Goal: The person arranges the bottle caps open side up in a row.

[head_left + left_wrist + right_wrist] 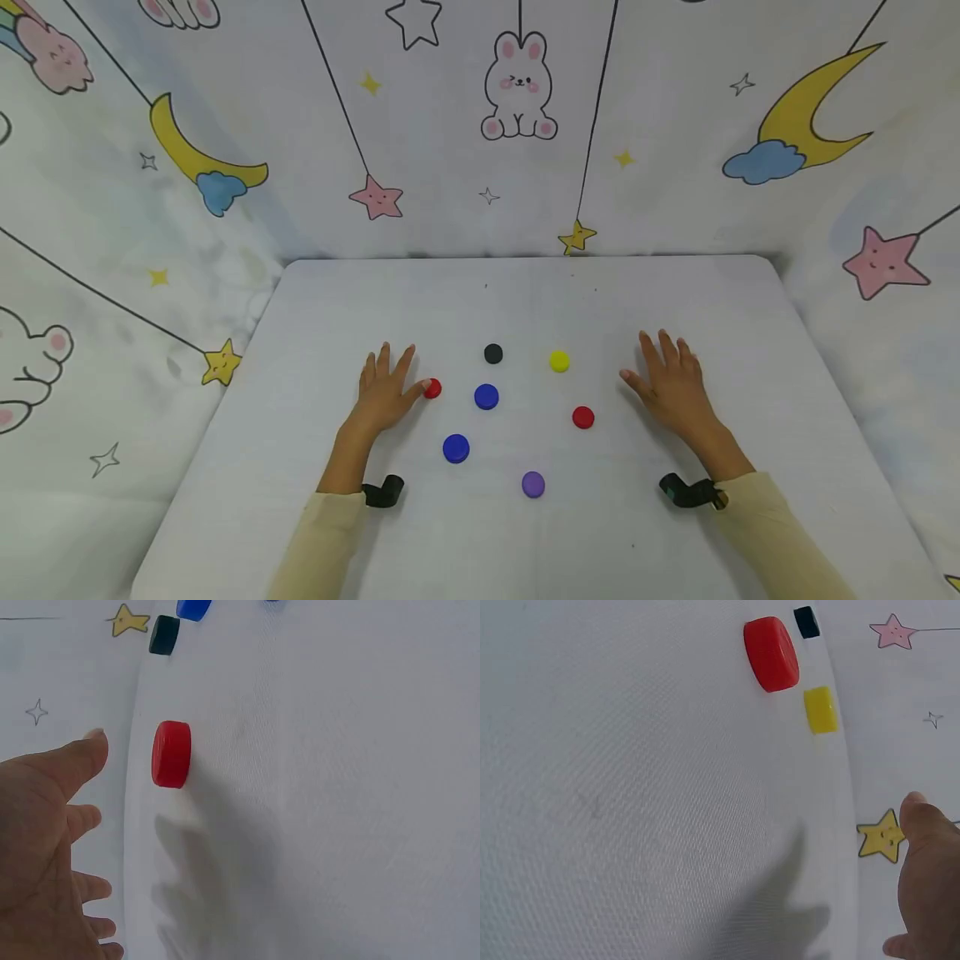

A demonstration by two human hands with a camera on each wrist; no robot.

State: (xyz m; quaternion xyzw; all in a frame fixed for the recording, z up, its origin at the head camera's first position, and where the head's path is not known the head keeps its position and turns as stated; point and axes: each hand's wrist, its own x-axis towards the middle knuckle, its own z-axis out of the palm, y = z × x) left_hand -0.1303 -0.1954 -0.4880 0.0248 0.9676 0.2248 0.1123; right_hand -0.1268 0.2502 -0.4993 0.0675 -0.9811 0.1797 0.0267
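Note:
My left hand (384, 396) hovers over the left part of the white table with its fingers spread. Its thumb overlaps a red bottle cap (433, 388) in the head view, while the left wrist view shows a gap between the thumb and that red cap (172, 754). On the right, my right hand (675, 392) is held above the table, fingers extended and holding nothing. Nearest to it are another red cap (582, 417) and a yellow cap (559, 361). Between the hands lie a black cap (493, 354), a blue cap (487, 397), a larger blue cap (456, 448) and a purple cap (533, 485).
The white table (600, 542) has rounded far corners. Behind and beside it hangs a white backdrop (450, 108) printed with moons, stars and a bunny. A black wrist camera (384, 492) sits at the left cuff, and another black camera (686, 492) at the right cuff.

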